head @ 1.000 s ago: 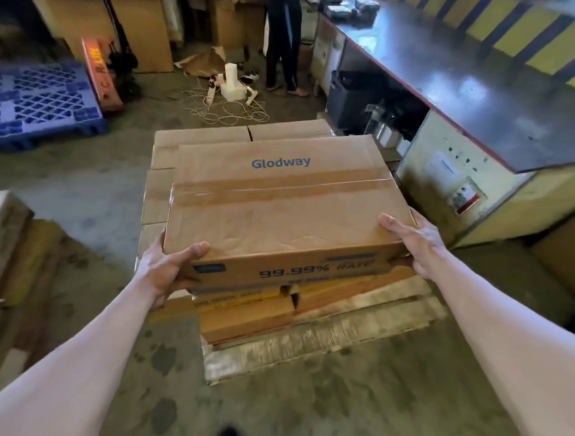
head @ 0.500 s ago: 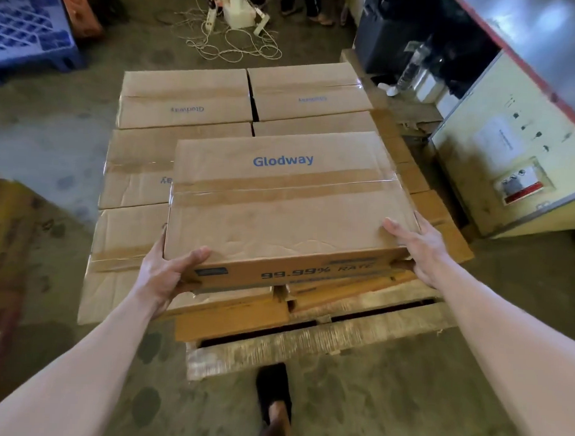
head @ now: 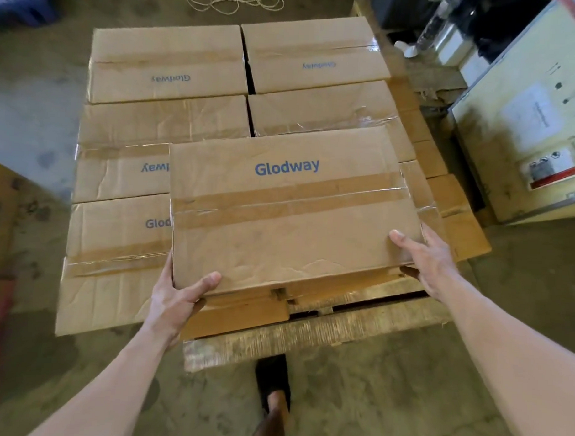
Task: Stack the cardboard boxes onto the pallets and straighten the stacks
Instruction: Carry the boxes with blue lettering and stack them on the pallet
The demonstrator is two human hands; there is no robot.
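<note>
I hold a flat brown cardboard box [head: 289,214] marked "Glodway", taped across its top, over the near right corner of the wooden pallet [head: 308,336]. My left hand [head: 175,298] grips its near left corner, thumb on top. My right hand [head: 425,258] grips its near right corner. Several similar boxes [head: 167,63] lie flat in two columns on the pallet. The near right spot beneath the held box shows flattened cardboard [head: 459,220] and lower boxes.
A pale cabinet [head: 527,128] with a red-labelled switch stands close on the right. Loose cord [head: 228,0] lies on the concrete floor beyond the pallet. My dark shoe [head: 272,380] is at the pallet's near edge. Stained cardboard [head: 5,227] lies on the left.
I have stepped closer and the view has tilted down. The box has come lower over the pallet's near right corner; its front face is no longer visible. Both hands keep their grip.
</note>
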